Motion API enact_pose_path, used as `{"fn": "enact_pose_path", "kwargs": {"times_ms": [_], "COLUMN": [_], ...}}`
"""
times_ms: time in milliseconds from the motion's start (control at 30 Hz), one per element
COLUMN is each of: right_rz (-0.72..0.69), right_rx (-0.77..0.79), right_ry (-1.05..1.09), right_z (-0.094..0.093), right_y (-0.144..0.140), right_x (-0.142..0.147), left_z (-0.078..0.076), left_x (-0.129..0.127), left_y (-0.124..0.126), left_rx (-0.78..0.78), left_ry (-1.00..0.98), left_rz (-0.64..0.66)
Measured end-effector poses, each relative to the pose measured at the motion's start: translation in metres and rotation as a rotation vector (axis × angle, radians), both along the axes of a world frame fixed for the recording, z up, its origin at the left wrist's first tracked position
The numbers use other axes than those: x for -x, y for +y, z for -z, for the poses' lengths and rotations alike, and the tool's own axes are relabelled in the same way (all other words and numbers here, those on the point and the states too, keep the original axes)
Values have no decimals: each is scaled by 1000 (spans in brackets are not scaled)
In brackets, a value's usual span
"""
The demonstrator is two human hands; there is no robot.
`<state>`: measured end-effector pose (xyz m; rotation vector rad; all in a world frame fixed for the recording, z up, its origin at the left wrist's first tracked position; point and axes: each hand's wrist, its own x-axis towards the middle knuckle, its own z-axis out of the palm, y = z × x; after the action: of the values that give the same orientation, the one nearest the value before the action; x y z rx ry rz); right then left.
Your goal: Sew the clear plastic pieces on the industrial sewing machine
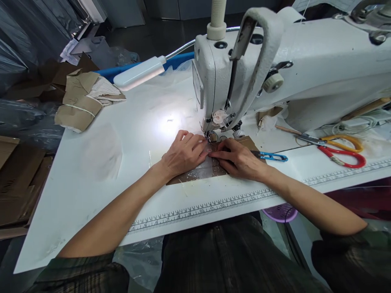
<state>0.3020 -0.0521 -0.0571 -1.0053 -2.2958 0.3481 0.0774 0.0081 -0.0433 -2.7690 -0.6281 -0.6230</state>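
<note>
My left hand (187, 151) is on a piece of sheer, see-through fabric (204, 171), its fingers bent together and its thumb against the cloth. From the other side, the thumb and forefinger of my right hand (240, 159) pinch the fabric's edge close to the left fingertips. Both hands are just in front of the presser foot (211, 136) of a white sewing machine (210, 77). Beneath the fabric lies a brown plate (183, 178) with loose thread bits. Blue thread snips (273, 156) lie beside my right hand, their tips partly hidden by it.
A lamp (142, 72) lights the white table (91, 203). Scissors with red (342, 158) and yellow handles lie right. A tied fabric bundle (81, 99) is at the back left. A ruler strip (198, 212) runs along the front edge. A purple basket (281, 213) is below.
</note>
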Motion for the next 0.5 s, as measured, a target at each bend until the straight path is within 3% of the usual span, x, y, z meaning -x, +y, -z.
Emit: {"fn": "enact_pose_path", "kwargs": {"times_ms": [133, 300, 500], "right_rz": [5, 23, 39], "right_rx": [-32, -53, -77], "right_ry": [-16, -43, -123], "right_z": [0, -1, -2], "right_y": [0, -1, -3], "right_x": [0, 1, 2], "left_z": [1, -4, -5], "left_x": [1, 5, 7], "left_y": [0, -2, -1], "left_rx": [-17, 69, 43], "left_ry": [-39, -45, 20], "left_rz": [120, 129, 124]}}
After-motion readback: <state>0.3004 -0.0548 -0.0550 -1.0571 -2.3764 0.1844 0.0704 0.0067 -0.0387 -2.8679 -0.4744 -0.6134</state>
